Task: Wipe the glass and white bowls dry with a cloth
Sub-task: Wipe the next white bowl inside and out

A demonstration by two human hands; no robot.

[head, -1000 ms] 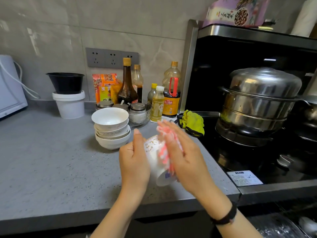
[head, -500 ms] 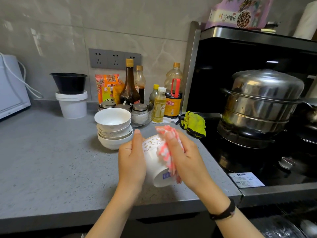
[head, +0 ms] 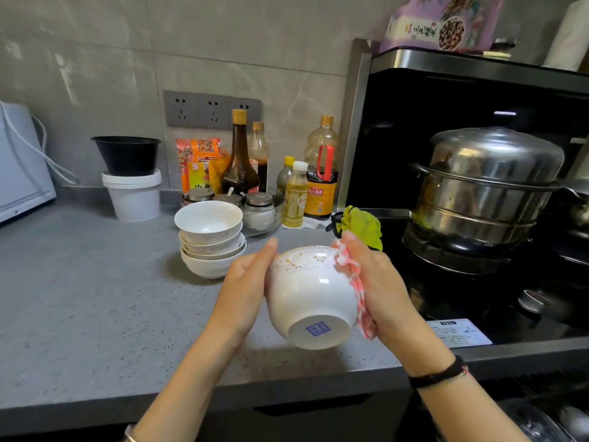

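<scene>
White gold-speckled ceramic bowl (head: pixel 312 291), one, blue-stamped underneath, gripped by left hand (head: pixel 245 282). One pink-white cloth (head: pixel 355 282) clutched by right hand (head: pixel 382 288). Four stacked white bowls (head: pixel 210 247) behind.

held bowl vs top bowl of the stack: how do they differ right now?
Pose: the held bowl is tipped, foot ring toward the camera; the top stacked bowl sits upright, mouth up.
Support: the held bowl is off the counter, held between the left hand and right hand, with the cloth against its side; the top stacked bowl rests on other bowls, untouched.
Shared: both are white.
</scene>
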